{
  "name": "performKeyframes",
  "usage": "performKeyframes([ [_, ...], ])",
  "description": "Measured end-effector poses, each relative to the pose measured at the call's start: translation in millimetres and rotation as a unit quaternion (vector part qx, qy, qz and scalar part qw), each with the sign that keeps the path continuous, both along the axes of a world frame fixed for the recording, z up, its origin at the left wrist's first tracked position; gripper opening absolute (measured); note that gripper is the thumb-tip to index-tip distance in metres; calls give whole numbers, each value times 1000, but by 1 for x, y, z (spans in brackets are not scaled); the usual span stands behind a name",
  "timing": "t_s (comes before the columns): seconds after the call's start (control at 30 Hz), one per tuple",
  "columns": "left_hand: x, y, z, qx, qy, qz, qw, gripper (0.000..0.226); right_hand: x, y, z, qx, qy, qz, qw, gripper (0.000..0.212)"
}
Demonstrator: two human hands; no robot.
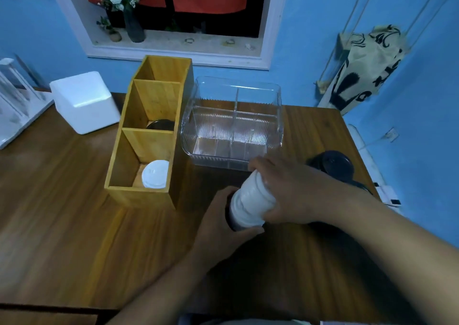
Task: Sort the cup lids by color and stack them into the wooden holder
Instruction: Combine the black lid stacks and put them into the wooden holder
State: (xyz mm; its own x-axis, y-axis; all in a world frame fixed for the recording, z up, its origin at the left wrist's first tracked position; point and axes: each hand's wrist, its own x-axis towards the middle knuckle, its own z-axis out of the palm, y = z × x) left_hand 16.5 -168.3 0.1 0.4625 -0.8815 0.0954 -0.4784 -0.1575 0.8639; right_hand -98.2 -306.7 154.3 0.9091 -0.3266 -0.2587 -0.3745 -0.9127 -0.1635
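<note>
Stack of white cup lids (250,201) above the wooden table (62,200), right hand (295,193) curled round its top, left hand (218,215) gripping its base, where something dark is mostly hidden. In the wooden holder (139,195), one white lid (155,174) sits nearest and a black lid (160,125) is half-hidden behind a divider. Blue walls (310,51) stand behind.

black lid (160,125): mostly behind holder divider (151,145) | white rack (15,106): cut off by left edge

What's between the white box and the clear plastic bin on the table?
In the head view, the wooden holder stands between them, with a white lid in its nearest compartment and a dark lid in the middle one.
</note>
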Motion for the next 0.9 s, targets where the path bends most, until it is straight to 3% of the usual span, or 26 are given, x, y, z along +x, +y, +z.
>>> performKeyframes([
  [0.13, 5, 2, -9, -20, 32, -6, 999, 86, 3, 12, -25, 50, -33, -41, 997, 95],
  [0.27, 7, 1, -11, -29, 62, -15, 998, 89, -9, 20, -42, 116, -145, -64, 981, 95],
  [0.37, 7, 1, -12, -38, 67, -23, 997, 90, -17, 31, -55, 159, -205, -80, 962, 81],
  [0.53, 7, 0, -18, -24, 57, -21, 998, 81, -14, 45, -64, 66, -206, -89, 972, 77],
  [0.6, 6, -2, -21, -8, 38, -27, 999, 91, -10, 47, -66, 27, -200, -84, 976, 77],
  [0.7, 10, 1, -23, 4, 23, -52, 998, 88, -9, 45, -65, 37, -196, -83, 976, 78],
  [0.8, 16, 6, -25, -4, -63, -79, 995, 94, -15, 46, -69, 79, -259, -105, 957, 76],
  [0.9, 17, 9, -28, -2, -131, -64, 989, 82, -21, 51, -78, 78, -325, -141, 932, 60],
])
